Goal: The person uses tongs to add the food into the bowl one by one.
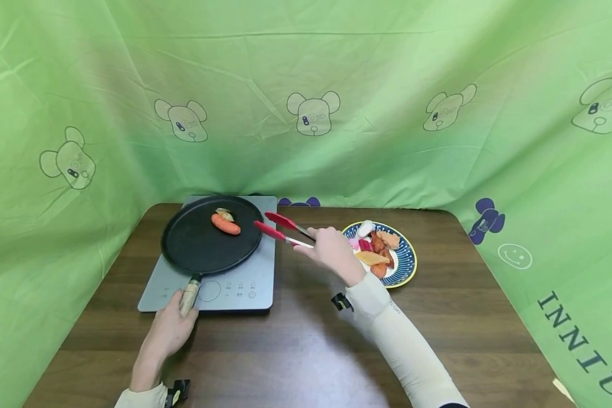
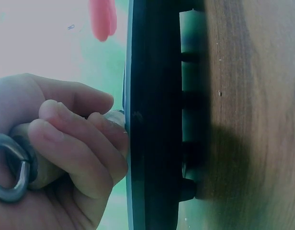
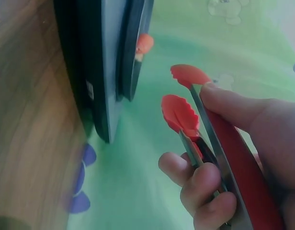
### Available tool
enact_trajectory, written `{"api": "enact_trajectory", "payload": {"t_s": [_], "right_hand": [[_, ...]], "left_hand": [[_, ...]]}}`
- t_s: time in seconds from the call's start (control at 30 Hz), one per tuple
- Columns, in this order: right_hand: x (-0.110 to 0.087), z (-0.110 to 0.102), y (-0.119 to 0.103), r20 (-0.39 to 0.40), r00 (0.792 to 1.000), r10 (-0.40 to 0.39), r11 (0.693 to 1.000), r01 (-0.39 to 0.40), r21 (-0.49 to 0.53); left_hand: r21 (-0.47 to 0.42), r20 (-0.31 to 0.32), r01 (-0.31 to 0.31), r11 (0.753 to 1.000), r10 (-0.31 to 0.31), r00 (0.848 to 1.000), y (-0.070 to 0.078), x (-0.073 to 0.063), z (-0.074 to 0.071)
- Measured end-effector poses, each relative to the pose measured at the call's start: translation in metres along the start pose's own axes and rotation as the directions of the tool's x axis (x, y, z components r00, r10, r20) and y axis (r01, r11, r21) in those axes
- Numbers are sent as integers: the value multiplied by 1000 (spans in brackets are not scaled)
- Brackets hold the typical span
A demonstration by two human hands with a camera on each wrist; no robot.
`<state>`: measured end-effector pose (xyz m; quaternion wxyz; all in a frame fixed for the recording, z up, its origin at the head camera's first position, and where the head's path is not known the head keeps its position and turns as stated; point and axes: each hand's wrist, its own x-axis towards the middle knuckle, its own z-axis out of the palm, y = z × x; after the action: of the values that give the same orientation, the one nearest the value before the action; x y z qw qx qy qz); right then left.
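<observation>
My left hand grips the light handle of a round black frying pan, fingers curled round it in the left wrist view. The pan sits on a grey induction cooktop. In the pan lie a sausage and, against its far side, a small brownish-yellow piece of food. My right hand holds red-tipped metal tongs just right of the pan. Their red tips stand apart with nothing between them.
Right of my right hand, a blue-patterned plate with a yellow rim bears several pieces of food, partly hidden by the hand. The wooden table runs back to a green curtain with printed bear heads.
</observation>
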<state>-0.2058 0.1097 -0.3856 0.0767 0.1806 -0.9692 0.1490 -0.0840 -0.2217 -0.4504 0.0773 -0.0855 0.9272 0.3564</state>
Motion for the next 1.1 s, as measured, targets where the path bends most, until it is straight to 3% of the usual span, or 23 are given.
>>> {"api": "enact_trajectory", "payload": {"t_s": [0.17,0.4,0.57,0.73,0.9,1.1], "right_hand": [[-14,-2,17,-38,999,8,999,-6,32],[-34,-6,39,-53,995,89,992,-84,91],[-48,-5,56,-104,987,122,986,-108,126],[-64,-2,72,-146,980,135,988,-121,100],[-78,-10,86,-129,975,183,982,-175,71],[-92,-23,106,-49,956,289,955,-285,83]], "left_hand": [[0,-1,6,1000,-6,1000,-1,1,0],[9,-5,-3,1000,3,1000,-1,2,-2],[6,-3,1,1000,-1,1000,-3,2,-2],[8,-8,-8,1000,8,1000,-4,2,-1],[3,-15,-12,1000,12,1000,-4,0,0],[-1,-4,-10,1000,10,1000,-2,1,1]]}}
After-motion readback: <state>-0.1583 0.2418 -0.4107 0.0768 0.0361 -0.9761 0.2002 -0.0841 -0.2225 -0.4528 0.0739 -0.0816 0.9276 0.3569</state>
